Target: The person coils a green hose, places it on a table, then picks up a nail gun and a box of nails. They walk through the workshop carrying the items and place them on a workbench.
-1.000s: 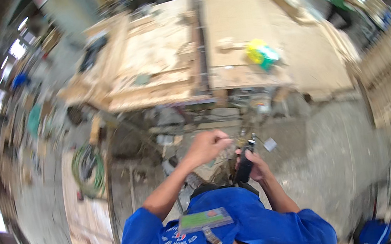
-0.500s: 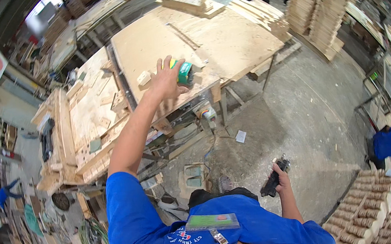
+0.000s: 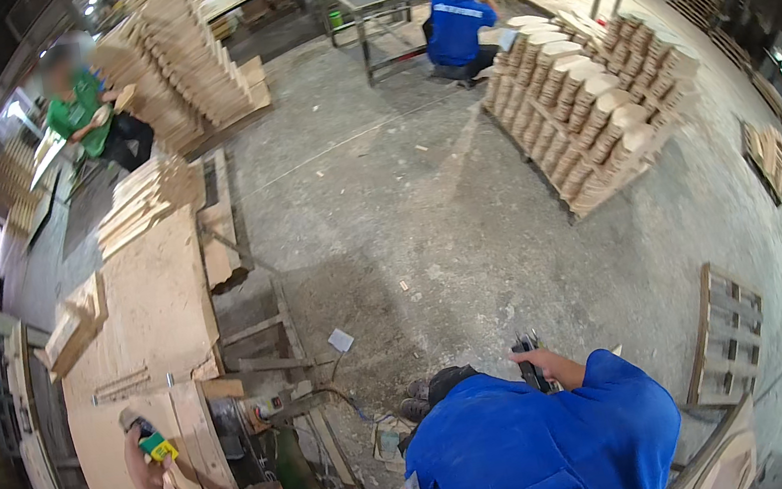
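Here the left hand point(image 3: 143, 462) reaches out over the plywood tabletop point(image 3: 153, 310) at the lower left, its grip closed around a small green and yellow object point(image 3: 155, 446), held just above or against the board surface, which of the two cannot be told; the right hand point(image 3: 542, 363) is drawn in close to the body, its grip clenched on a dark handheld tool point(image 3: 527, 358) beside the blue-sleeved arm; judged from this, the small object is in hand but not set down, and the tool is held idle, so the work on the board appears scarcely begun. Outward: the tabletop carries loose timber offcuts point(image 3: 75, 327) near its far edge, and its near edge ends at a metal frame point(image 3: 269, 344) with clutter beneath; beyond lies open concrete floor point(image 3: 384, 195), broad and free for moving; stacked shaped wooden pieces point(image 3: 583, 104) bound it on the right, another stack point(image 3: 178, 69) on the far left; a person in blue point(image 3: 458, 27) and a person in green point(image 3: 83, 113) work well apart.
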`<state>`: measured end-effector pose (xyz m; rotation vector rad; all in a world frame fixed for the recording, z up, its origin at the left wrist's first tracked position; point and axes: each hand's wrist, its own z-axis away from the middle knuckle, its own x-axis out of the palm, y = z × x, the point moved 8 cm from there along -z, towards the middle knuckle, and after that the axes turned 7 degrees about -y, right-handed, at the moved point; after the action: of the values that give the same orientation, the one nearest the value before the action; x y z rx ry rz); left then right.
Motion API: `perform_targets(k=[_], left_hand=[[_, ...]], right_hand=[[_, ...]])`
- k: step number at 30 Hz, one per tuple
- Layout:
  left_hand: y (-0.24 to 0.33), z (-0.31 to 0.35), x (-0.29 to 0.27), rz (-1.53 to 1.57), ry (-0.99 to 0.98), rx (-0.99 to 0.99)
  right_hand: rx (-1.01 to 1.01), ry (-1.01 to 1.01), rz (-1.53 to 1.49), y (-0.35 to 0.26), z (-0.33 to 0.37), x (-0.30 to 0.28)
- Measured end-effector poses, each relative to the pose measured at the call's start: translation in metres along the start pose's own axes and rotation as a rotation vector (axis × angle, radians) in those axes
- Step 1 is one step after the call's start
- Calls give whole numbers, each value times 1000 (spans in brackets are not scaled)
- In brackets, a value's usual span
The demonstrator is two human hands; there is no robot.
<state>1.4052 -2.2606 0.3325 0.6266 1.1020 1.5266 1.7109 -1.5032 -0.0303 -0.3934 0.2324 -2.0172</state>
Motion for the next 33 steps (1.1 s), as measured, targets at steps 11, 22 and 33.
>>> perform_targets(k=[11, 22, 33], left_hand=[[3, 27, 104, -47, -248, 114], [-90, 146, 672, -341, -1320, -58], [-253, 463, 983, -967, -2131, -170]], right_hand=[[-31, 33, -576, 105, 11, -37], [-401, 208, -790, 55, 41, -148], [-858, 253, -1067, -21, 144, -297]])
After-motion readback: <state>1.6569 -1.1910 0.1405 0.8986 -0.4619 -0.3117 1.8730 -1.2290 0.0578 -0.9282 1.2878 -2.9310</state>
